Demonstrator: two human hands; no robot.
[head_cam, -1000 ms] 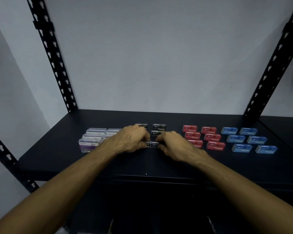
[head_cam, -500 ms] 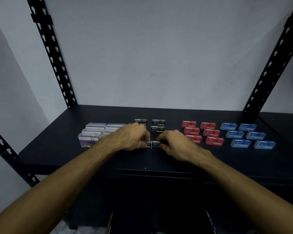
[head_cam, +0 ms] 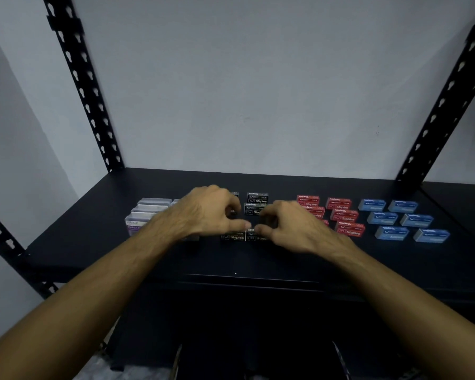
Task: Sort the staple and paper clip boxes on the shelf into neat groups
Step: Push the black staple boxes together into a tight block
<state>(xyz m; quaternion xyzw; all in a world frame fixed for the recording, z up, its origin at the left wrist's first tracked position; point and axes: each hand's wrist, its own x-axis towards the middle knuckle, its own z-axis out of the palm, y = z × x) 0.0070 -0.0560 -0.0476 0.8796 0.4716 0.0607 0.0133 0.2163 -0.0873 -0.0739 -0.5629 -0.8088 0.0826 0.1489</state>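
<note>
Two black staple boxes (head_cam: 232, 236) (head_cam: 255, 237) stand side by side, touching, near the front of the black shelf (head_cam: 244, 260). My left hand (head_cam: 209, 212) hovers over the left one and my right hand (head_cam: 294, 229) over the right one. Both hands are loosely curled, with each thumb tip at the top edge of its box. Neither hand grips a box. More black staple boxes (head_cam: 257, 198) sit behind, partly hidden by my fingers. Clear paper clip boxes (head_cam: 148, 209) are grouped at the left, red staple boxes (head_cam: 343, 215) and blue staple boxes (head_cam: 395, 218) at the right.
Black slotted uprights rise at the back left (head_cam: 85, 91) and back right (head_cam: 444, 105) against a pale wall. Another slotted brace (head_cam: 0, 237) crosses the left front. Below the shelf's front edge it is dark, with a lower level faintly visible.
Both hands have lifted slightly off the two front black boxes, so their printed fronts now show. The boxes stay pressed together in place.
</note>
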